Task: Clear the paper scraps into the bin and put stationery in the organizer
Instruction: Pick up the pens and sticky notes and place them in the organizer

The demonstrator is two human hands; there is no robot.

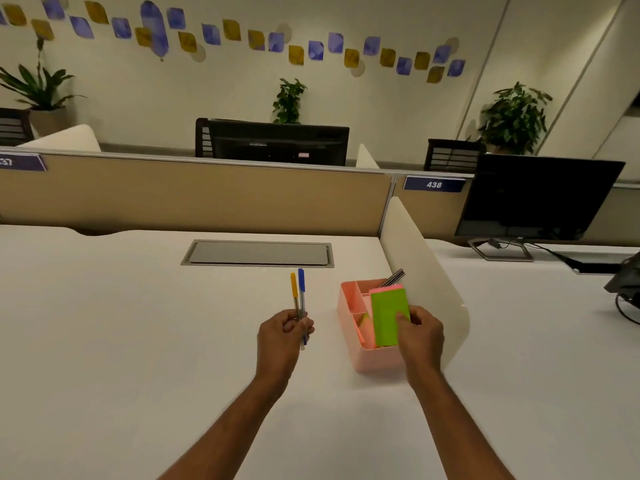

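Over the pink organizer (377, 358), right hand (420, 332) pinches green-fronted, pink-backed sticky notes (388, 318).

I see a wide white counter (138, 323) in front of me. A pink organizer (377, 362) sits on it toward the right, just beside a rounded white divider (426, 271) standing at the counter's edge. A grey hatch (258, 253) lies flush in the surface near the back. Past the divider, the neighbouring counter (519, 341) carries a dark monitor (540, 199) on its stand.
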